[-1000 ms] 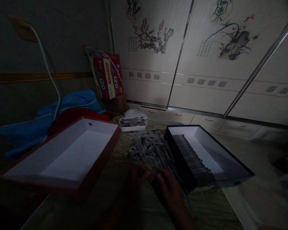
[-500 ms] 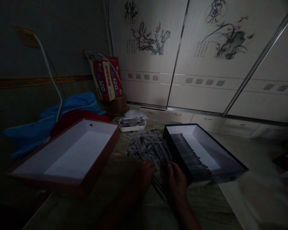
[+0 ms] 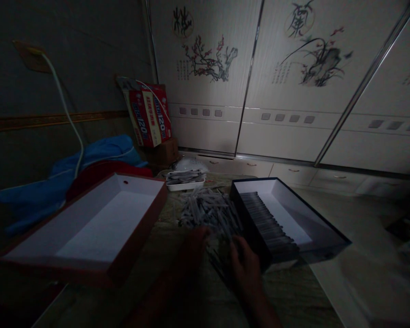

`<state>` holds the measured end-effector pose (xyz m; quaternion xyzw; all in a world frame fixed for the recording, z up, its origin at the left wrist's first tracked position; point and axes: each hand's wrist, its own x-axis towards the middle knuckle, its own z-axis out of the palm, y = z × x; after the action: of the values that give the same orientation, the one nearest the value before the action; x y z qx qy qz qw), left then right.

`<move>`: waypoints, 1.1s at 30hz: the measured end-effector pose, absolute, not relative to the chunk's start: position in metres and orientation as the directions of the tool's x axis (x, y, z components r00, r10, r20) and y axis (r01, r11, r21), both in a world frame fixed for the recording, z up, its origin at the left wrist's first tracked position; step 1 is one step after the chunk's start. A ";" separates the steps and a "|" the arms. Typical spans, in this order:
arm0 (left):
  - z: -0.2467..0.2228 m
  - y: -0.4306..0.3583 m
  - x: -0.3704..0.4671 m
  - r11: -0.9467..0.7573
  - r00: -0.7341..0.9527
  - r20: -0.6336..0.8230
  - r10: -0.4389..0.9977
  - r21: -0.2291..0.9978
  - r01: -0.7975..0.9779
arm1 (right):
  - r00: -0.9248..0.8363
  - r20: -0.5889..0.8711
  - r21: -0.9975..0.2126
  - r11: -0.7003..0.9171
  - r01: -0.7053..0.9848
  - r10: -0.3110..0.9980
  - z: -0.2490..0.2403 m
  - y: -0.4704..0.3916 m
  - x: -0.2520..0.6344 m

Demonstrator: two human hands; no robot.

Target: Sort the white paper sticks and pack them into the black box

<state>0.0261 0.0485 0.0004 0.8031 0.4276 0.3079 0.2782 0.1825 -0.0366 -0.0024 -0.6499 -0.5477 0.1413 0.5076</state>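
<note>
A heap of thin, pale translucent pen-like sticks [image 3: 208,207] lies on the table between two boxes. At the heap's near left edge is my left hand [image 3: 195,241], dark and blurred, its fingers curled together; anything in them is hidden. My right hand [image 3: 245,262] is at the near right edge, thumb and fingers closed on what looks like one pale pen-like stick. Several dark thin sticks [image 3: 218,266] lie on the table between my hands. To the right, the dark blue box [image 3: 253,248] holds a row of dark pen-like sticks [image 3: 268,221] along its left side.
A red box [image 3: 136,237] with a white inside stands on the left. Behind the heap sits a white tray [image 3: 186,186] with more sticks. Blue cloth [image 3: 99,150], red cartons [image 3: 148,116] and a white cable [image 3: 63,100] are at the back left; sliding cupboard doors [image 3: 205,132] stand behind.
The view has shifted slightly. Both hands are a little farther left in the picture, still at the near edge of the heap. The boxes look unchanged.
</note>
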 end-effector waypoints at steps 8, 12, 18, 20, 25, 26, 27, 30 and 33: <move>0.005 0.047 -0.017 0.012 0.024 -0.010 1.000 0.995 -0.094 | 0.134 0.393 -0.770 0.246 0.589 0.910 0.003 -0.046 0.167; 0.000 0.048 -0.021 0.104 0.034 -0.099 0.994 0.971 -0.216 | 0.095 0.369 -0.767 0.245 0.593 0.925 0.001 -0.046 0.166; 0.004 0.045 -0.021 0.093 0.103 -0.079 0.992 0.986 -0.135 | 0.073 0.381 -0.750 0.262 0.607 0.922 -0.003 -0.045 0.167; 0.003 0.046 -0.021 0.095 0.113 -0.082 0.990 0.989 -0.114 | 0.069 0.385 -0.746 0.266 0.610 0.920 -0.005 -0.045 0.167; -0.007 0.048 -0.022 0.106 0.101 -0.092 0.991 0.984 -0.141 | 0.041 0.400 -0.743 0.298 0.599 0.915 -0.005 -0.043 0.165; -0.007 0.048 -0.022 0.106 0.096 -0.093 0.991 0.984 -0.143 | 0.043 0.413 -0.738 0.306 0.601 0.910 -0.004 -0.044 0.165; -0.007 0.048 -0.021 0.103 0.092 -0.091 0.992 0.985 -0.138 | 0.051 0.429 -0.730 0.313 0.607 0.902 -0.004 -0.044 0.165; -0.003 0.047 -0.021 0.086 0.099 -0.076 0.992 0.991 -0.102 | 0.063 0.454 -0.718 0.323 0.617 0.889 -0.003 -0.045 0.164; 0.000 0.046 -0.020 0.074 0.098 -0.065 0.993 0.993 -0.095 | 0.059 0.428 -0.738 0.311 0.598 0.902 -0.003 -0.046 0.165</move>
<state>-0.0200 0.0465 -0.0003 0.4804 0.4676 0.4820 0.5641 0.1646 -0.0456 -0.0028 -0.5632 -0.6659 0.1649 0.4607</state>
